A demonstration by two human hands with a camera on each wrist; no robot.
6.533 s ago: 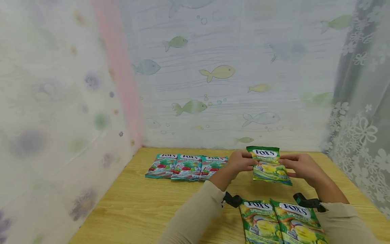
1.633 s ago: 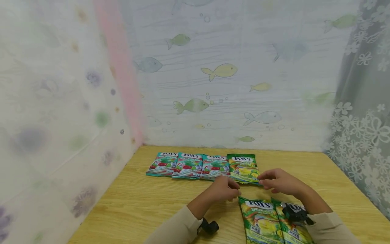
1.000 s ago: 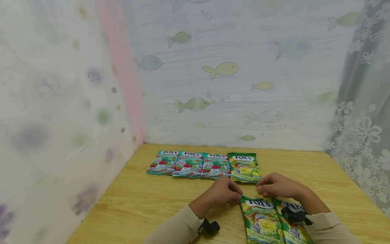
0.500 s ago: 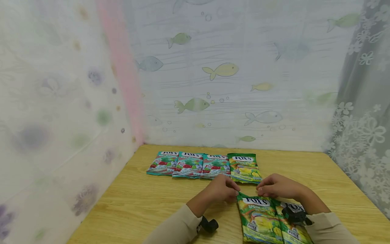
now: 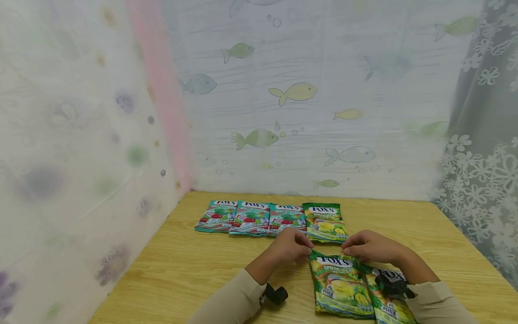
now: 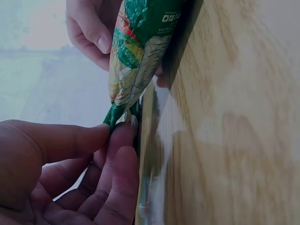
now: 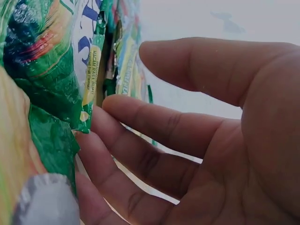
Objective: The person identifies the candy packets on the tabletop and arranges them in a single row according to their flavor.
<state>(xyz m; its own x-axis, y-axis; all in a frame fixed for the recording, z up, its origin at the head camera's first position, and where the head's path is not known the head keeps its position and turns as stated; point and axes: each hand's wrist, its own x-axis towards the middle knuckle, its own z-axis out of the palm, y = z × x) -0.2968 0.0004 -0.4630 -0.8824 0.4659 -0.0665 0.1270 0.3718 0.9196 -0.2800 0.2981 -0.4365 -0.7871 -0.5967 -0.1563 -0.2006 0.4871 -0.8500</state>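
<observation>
In the head view, a green and yellow Fox's Spring Tea candy bag (image 5: 341,288) lies near the front, its lower edge raised a little to the left over the table. My left hand (image 5: 289,246) pinches that bag's upper left corner; the left wrist view shows the green corner (image 6: 115,115) between thumb and fingers. By the upper right corner is my right hand (image 5: 374,247). Its thumb (image 7: 187,65) stays apart from the bag in the right wrist view, while loosely bent fingers lie beside or behind the corner (image 7: 84,119). A second Spring Tea bag (image 5: 390,310) lies partly under my right wrist.
Along the back of the wooden table (image 5: 194,274) lies a row of teal Mint Blossom candy bags (image 5: 250,220), with a Spring Tea bag (image 5: 324,223) at its right end. A fish-patterned curtain (image 5: 299,135) hangs behind the table.
Earlier, both hands held a Spring Tea bag in the air; it now lies at the row's right end. The left hand took the front bag's corner and has drawn it left and away, apart from its neighbour.
</observation>
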